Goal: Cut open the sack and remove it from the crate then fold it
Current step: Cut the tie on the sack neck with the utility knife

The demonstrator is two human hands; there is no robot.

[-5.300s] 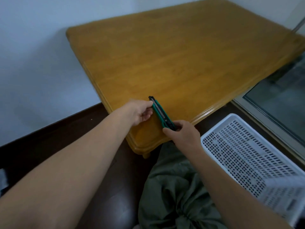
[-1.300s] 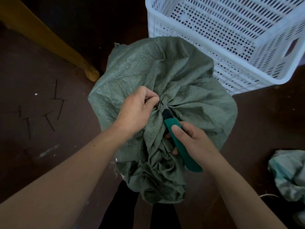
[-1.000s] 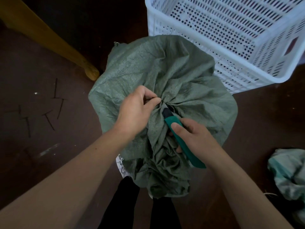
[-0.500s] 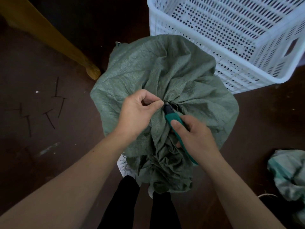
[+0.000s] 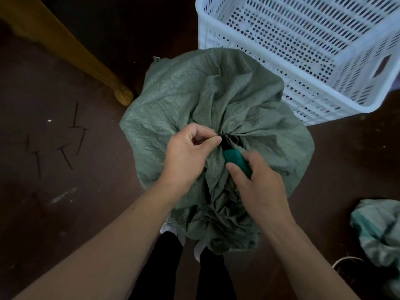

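A dark brown floor (image 5: 65, 213) fills the view, with a wooden table leg (image 5: 91, 68) at far left. One green sack (image 5: 194, 100) stands bundled in the middle, its neck still gathered; the cut looks barely begun, so removal and folding remain. The left hand (image 5: 186, 156) pinches the neck; the right hand (image 5: 257, 187) grips one green utility knife (image 5: 234, 160), tip at the gather. One white crate (image 5: 303, 50) sits empty at far right, touching the sack. One other crumpled sack (image 5: 376, 230) lies near right.
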